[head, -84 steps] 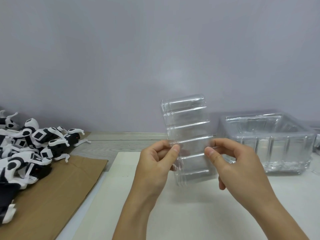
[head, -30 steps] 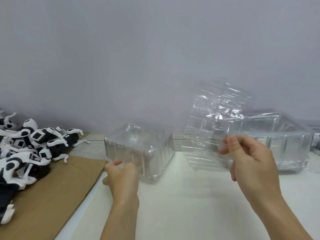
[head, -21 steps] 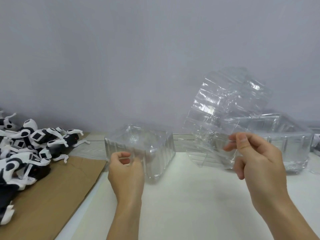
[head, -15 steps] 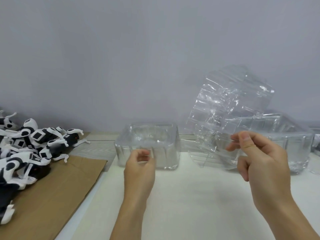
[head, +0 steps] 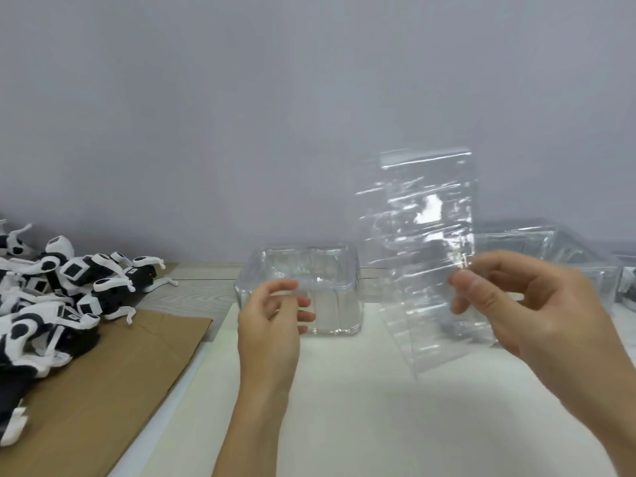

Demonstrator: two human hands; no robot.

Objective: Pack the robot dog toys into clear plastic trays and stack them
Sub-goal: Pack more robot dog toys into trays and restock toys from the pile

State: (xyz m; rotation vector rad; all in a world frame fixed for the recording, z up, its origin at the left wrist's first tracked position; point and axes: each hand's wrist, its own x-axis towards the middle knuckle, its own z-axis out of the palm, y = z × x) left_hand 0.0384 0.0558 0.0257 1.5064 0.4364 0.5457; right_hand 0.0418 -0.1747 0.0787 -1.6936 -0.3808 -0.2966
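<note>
A pile of black-and-white robot dog toys lies at the far left on brown cardboard. One clear plastic tray stands open side up on the white table top. My left hand is at its near wall with loosely curled fingers and grips nothing that I can see. My right hand pinches the edge of a second clear tray, held on end in the air to the right of the first.
A stack of clear trays sits at the back right against the grey wall. More clear plastic shows at the right edge. Wood-grain table surface lies between the cardboard and the white top.
My left hand slid the tray on the table to the right and loosened its hold. My right hand turned the lifted tray from tilted to nearly upright and brought it closer.
</note>
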